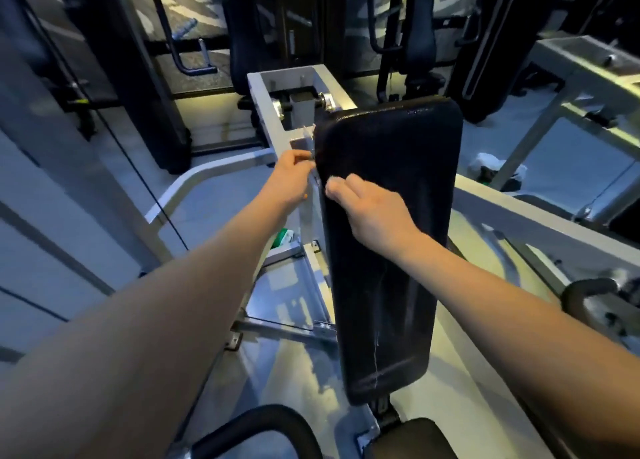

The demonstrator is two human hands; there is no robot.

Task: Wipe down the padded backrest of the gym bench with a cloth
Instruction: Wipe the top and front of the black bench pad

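- Grey metal frame (266, 112) of the gym bench fills the middle of the picture, running from top centre down to the bottom edge, with a rail crossing toward the right side.
- Black padded backrest (391, 250) sits centre frame, long and tilted, wide end near upper centre, narrow end toward lower centre. Surface looks shiny, with a thin pale streak near its lower end.
- Two bare forearms come in from the lower left and lower right corners and meet at the backrest's upper left edge.
- Right hand (370, 209) lies on the backrest, left of its middle, palm down, fingers bunched together and curled at the pad's left edge.
- Small pale bit of cloth (334, 180) shows at the right fingertips, mostly hidden under the hand; touching the pad.
- Left hand (291, 178) is just left of the backrest's edge, fingers pressed together at the edge near a metal bracket; cannot tell whether it pinches the pad, the bracket or the cloth.
- Dark seat pad (408, 438) at bottom centre, just below the backrest's narrow end.
- Black curved handle (273, 420) at bottom left of centre; another at the right edge.
- Small green item (283, 237) on the floor, left of the backrest, partly hidden by the left arm.
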